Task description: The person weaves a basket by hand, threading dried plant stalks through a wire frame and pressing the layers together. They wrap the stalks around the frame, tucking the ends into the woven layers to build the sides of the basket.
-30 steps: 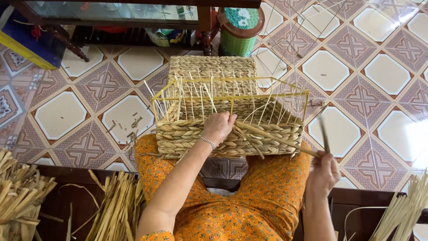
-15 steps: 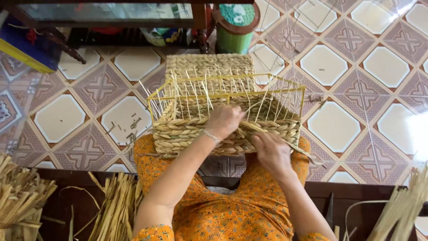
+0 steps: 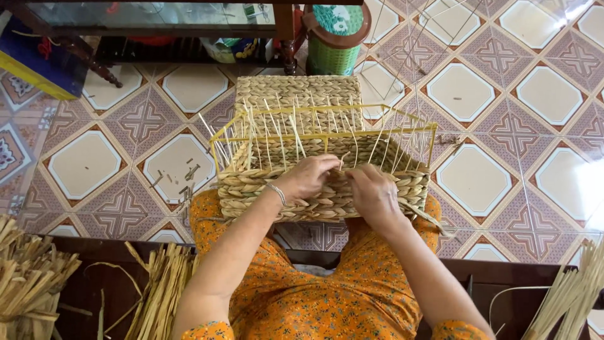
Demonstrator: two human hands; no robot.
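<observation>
Straw-coloured plaited fibre wraps the lower walls of a half-woven basket (image 3: 324,157), which rests on the knees of a seated person in orange floral clothing, above a patterned tile floor (image 3: 503,126). The left hand (image 3: 305,179) and right hand (image 3: 371,192) meet at the basket's near wall, fingers curled and pinched together on the weaving strand at the top edge of the finished rows. By the look of it, the base and roughly the lower half of the sides are done; thin upright stakes and the yellow wire frame (image 3: 327,110) stand bare above them, so the upper rows and rim remain. Bundles of dried reed (image 3: 31,283) lie left of the basket, more at right. A green woven stool (image 3: 333,38) stands beyond it.
</observation>
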